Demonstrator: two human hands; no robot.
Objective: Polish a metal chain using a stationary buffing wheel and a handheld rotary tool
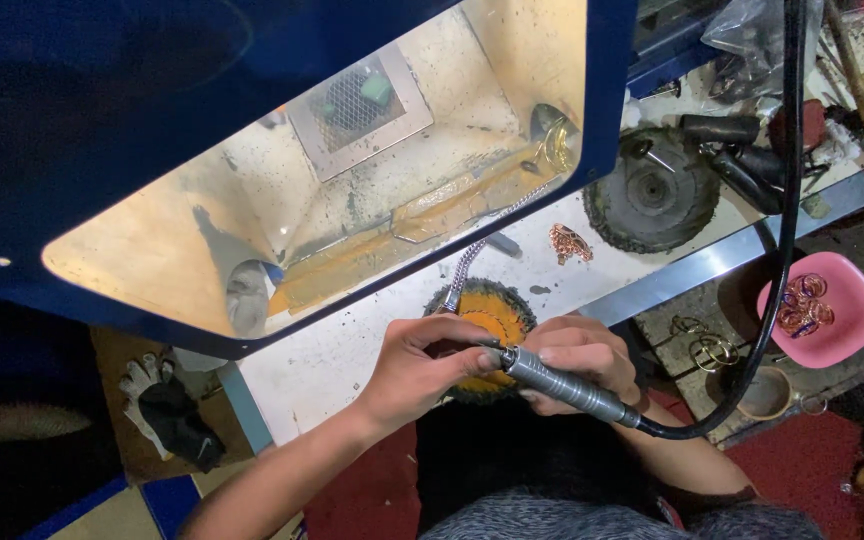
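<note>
A ribbed metal rotary handpiece [564, 386] lies across both hands, its tip over a round yellow-centred bristle pad [485, 318] on the white bench [332, 360]. The right hand [582, 362] grips its barrel; the left hand [422, 365] pinches something unseen at the tip. The black flexible shaft [787, 200] loops tight; tugging could jerk the tip into fingers.

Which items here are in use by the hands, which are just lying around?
In use:
left hand
right hand
rotary handpiece
black cable
round brush pad

Lying about:
black wheel
pink bowl of rings
copper rings
work glove
</note>
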